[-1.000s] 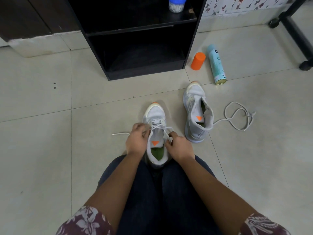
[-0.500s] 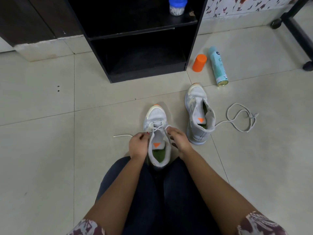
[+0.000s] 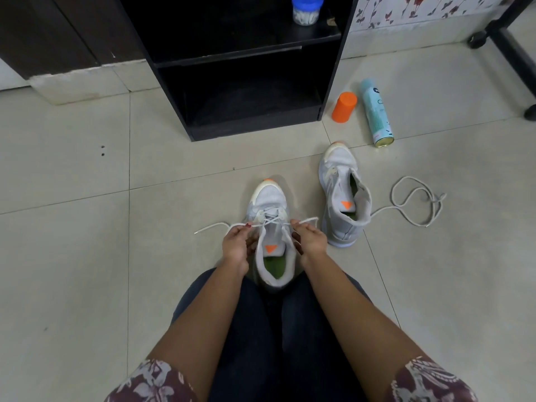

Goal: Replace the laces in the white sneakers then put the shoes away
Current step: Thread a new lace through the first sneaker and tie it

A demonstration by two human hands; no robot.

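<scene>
Right hand (image 3: 310,241) shifted outward, pinching lace end (image 3: 309,219); left hand (image 3: 236,245) pinches other end (image 3: 214,226).

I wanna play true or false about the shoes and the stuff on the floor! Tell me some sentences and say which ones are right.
1. The left hand and the right hand each pinch the lace of the near shoe. True.
2. The other shoe is all laced up. False: no lace crosses its front, and a loose lace lies on the floor beside it.
3. The spray can stands upright. False: it lies on its side on the floor, next to an orange cap.
4. A jar with a blue lid sits on the black shelf. True.
</scene>
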